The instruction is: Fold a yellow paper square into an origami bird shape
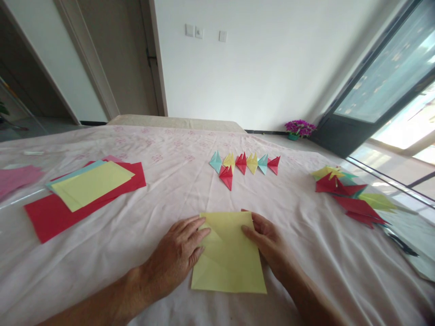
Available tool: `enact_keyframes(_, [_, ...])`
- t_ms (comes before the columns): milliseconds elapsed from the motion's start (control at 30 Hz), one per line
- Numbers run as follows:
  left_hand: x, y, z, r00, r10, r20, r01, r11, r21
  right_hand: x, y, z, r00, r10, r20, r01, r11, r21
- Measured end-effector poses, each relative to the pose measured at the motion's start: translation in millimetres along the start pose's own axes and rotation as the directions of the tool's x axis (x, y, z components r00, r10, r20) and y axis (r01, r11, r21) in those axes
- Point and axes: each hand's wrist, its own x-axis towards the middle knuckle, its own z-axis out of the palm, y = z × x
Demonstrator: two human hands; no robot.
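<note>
A yellow paper sheet (229, 258) lies flat on the pink tablecloth (163, 199), close to me, with faint creases across it. My left hand (180, 253) rests on its left edge, fingers stretched out flat over the upper left corner. My right hand (267, 240) presses on the right edge near the top corner, fingers curled and laid on the paper. Neither hand lifts the sheet.
A row of small folded paper pieces (244, 165) in teal, yellow and red sits beyond the sheet. A stack of red, yellow and teal sheets (84, 190) lies at left, pink paper (16, 179) farther left. More folded shapes (353, 197) pile at right near the table edge.
</note>
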Motion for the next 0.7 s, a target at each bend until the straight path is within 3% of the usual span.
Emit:
enact_keyframes(133, [5,-1,-5.3,1.000,-0.026,0.004,0.026,1.000,0.013,5,5,2,0.996,-0.076,-0.046,0.065,0.977,-0.202])
enact_keyframes(200, [7,-4,-7.6,0.999,-0.030,0.018,0.029,0.999,0.032,5,7,2,0.983,-0.181,-0.035,0.152,0.902,-0.403])
enact_keyframes(300, [10,-9,-9.0,0.999,-0.029,0.028,0.027,0.997,0.071,3,8,2,0.942,-0.317,0.113,0.310,0.684,-0.660])
enact_keyframes(367, [11,-10,-8.8,0.999,-0.032,0.036,0.028,0.995,0.100,0,5,3,0.910,-0.335,0.245,0.398,0.533,-0.747])
enact_keyframes(533, [13,-7,-9.4,0.995,-0.062,0.074,0.052,0.990,0.134,-6,-11,12,0.851,-0.223,0.476,0.517,0.194,-0.833])
enact_keyframes(700, [15,-7,-10.8,0.993,-0.079,0.086,0.068,0.989,0.132,-5,-14,16,0.827,-0.158,0.540,0.546,-0.007,-0.838])
